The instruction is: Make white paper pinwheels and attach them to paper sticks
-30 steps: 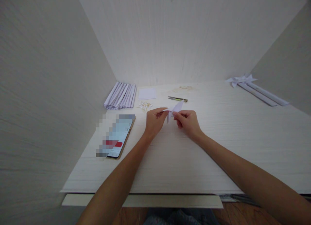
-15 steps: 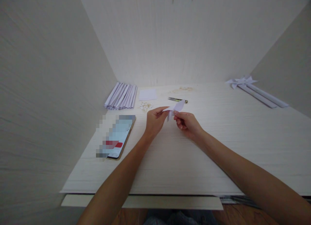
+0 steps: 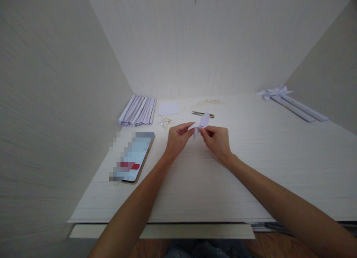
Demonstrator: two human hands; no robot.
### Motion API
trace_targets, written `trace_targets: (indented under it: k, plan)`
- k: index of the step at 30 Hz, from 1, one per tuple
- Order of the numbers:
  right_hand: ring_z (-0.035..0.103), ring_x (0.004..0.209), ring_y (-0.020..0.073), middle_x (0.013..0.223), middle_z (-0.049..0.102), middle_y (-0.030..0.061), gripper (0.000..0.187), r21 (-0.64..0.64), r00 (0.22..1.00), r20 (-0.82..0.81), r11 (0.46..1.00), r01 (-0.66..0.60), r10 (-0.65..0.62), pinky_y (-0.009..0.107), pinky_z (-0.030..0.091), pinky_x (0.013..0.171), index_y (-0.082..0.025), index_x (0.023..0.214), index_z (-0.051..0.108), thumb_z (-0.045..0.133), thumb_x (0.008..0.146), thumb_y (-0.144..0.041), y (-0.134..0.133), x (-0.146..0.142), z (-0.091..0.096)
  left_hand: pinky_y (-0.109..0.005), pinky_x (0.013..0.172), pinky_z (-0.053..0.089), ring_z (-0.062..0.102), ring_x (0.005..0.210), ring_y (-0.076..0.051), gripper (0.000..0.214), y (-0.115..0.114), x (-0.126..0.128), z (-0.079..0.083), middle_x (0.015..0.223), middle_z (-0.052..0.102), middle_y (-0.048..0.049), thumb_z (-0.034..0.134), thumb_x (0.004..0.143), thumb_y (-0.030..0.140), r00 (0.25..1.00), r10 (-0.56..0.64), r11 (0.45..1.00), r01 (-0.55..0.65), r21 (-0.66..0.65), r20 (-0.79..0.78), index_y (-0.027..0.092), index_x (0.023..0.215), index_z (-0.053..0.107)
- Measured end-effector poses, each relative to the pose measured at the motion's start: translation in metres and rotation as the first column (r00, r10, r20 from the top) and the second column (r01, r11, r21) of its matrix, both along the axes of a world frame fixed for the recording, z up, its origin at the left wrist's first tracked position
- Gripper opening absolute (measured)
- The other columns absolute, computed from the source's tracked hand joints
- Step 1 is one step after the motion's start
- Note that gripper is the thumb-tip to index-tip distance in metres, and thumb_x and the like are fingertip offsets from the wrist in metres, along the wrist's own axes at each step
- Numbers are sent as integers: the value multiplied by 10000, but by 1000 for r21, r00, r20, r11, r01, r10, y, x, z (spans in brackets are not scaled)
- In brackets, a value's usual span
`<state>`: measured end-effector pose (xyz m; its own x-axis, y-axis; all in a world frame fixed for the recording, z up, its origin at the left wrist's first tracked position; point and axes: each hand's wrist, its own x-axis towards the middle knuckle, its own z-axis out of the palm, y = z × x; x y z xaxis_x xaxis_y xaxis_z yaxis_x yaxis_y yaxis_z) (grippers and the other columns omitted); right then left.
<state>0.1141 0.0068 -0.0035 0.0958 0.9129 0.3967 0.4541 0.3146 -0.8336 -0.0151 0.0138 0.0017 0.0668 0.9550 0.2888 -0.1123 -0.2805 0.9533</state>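
Observation:
A white paper pinwheel (image 3: pixel 204 119), partly hidden by fingers, is held above the middle of the table. My left hand (image 3: pixel 178 136) pinches its left side between thumb and fingers. From the right, my right hand (image 3: pixel 217 137) is closed on the lower right part of the same paper, thumb and forefinger near its centre. Just beyond the paper lie small thread snips (image 3: pixel 203 114). Left of them is a little heap of white and yellowish bits (image 3: pixel 166 121), too small to name.
A bundle of rolled paper sticks (image 3: pixel 138 110) lies at the back left beside a flat paper stack (image 3: pixel 168 108). A phone (image 3: pixel 139 157) lies front left. At the back right, finished-looking paper pinwheels (image 3: pixel 275 92) rest with two paper sticks (image 3: pixel 301 108). Walls enclose the table's back and sides.
My right hand has turned and shifted slightly up, its fingers now nearer the paper's centre. The upper paper blade stands a little more upright. My left hand keeps its hold.

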Motion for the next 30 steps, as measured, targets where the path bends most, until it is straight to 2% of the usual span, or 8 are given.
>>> trace_targets:
  k: [6, 10, 13, 17, 21, 24, 26, 30]
  plan:
    - [304, 255, 38, 322, 405, -59, 253, -351, 829, -553, 879, -324, 84, 185, 167, 280, -151, 460, 507, 562, 626, -334, 4, -4, 3, -289, 727, 468, 612, 753, -154, 195, 0, -2, 0, 805, 681, -31, 608, 603, 174, 999, 40, 999, -40, -17, -8, 153, 788, 666]
    - [270, 261, 16, 338, 385, -69, 212, -429, 718, -695, 795, -429, 12, 172, 150, 274, -146, 450, 489, 582, 596, -267, 5, -4, 6, -281, 715, 470, 614, 727, -144, 182, 1, -2, -1, 785, 683, -28, 606, 601, 166, 999, 39, 999, -39, -3, -7, 156, 772, 668]
    - [277, 263, 31, 331, 385, -64, 233, -412, 794, -606, 837, -361, 45, 187, 163, 285, -156, 454, 487, 560, 622, -299, 4, -4, 6, -286, 718, 470, 614, 732, -148, 176, 1, -2, -1, 789, 682, -28, 604, 605, 172, 999, 30, 1000, -30, -2, -14, 159, 768, 670]
    - [352, 324, 65, 353, 426, -35, 294, -134, 991, -117, 987, -86, 71, 212, 231, 364, -161, 442, 499, 516, 675, -340, 0, -1, 2, -291, 725, 471, 615, 744, -156, 180, 1, -1, -2, 794, 682, -27, 622, 586, 179, 1000, 19, 1000, -19, 4, -12, 164, 759, 673]
    - [375, 391, 76, 393, 442, -22, 315, 71, 993, 120, 997, 4, -13, 221, 251, 424, -162, 406, 477, 521, 677, -317, -2, 0, 1, -281, 729, 470, 614, 744, -151, 180, 1, -1, -2, 785, 683, -27, 630, 573, 165, 1000, 23, 1000, -23, 10, 2, 163, 748, 675]
    - [339, 322, 64, 354, 421, -36, 291, -160, 981, -167, 979, -127, 100, 211, 230, 365, -162, 452, 503, 511, 677, -347, 2, -2, 1, -289, 728, 471, 613, 739, -154, 179, 1, -2, -1, 784, 682, -30, 620, 584, 172, 1000, 21, 1000, -21, -1, -4, 161, 754, 674]
    - [295, 286, 49, 341, 403, -50, 261, -323, 892, -437, 904, -278, 118, 200, 186, 319, -159, 476, 507, 539, 642, -358, 5, -3, 2, -296, 731, 471, 613, 742, -158, 181, 1, -3, -1, 791, 681, -34, 613, 592, 181, 1000, 20, 1000, -20, -7, -18, 159, 761, 673]
    - [276, 285, 33, 362, 404, -57, 244, -401, 776, -627, 825, -399, 70, 189, 151, 298, -156, 470, 490, 595, 579, -348, 8, -4, 1, -295, 732, 468, 611, 749, -159, 202, 1, -3, -2, 811, 678, -41, 609, 597, 183, 999, 18, 1000, -19, -13, -39, 155, 787, 670]
